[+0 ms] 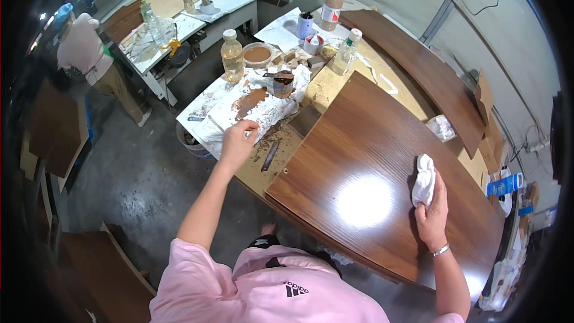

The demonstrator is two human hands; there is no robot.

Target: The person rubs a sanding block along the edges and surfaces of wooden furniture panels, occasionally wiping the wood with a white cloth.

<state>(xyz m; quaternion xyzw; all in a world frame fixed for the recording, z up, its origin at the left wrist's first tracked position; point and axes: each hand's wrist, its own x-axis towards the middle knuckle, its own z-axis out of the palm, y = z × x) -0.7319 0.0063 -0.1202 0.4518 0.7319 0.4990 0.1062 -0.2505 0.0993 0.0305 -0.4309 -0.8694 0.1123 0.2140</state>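
Observation:
My right hand [435, 215] grips a bunched white cloth [424, 186] and rests with it on the right part of a dark brown wood-grain panel [353, 137]. Over the left edge of the workbench, my left hand [237, 143] is closed, thumb and fingers pinched together; what they hold, if anything, is too small to make out. Just beyond it lies a paper sheet smeared with brown paste [250, 103]. A small tin [283, 88] stained with brown stands on crumpled white paper. Between the left hand and the panel lies a flat dark scraper blade [271, 155].
Behind the paper stand a bottle of yellowish liquid [232, 57], a tub of brown paste [258, 54], a clear bottle [347, 52] and a tall plastic bottle [332, 5]. Another brown panel [418, 66] lies beyond. A person [89, 54] stands at the far left near another table.

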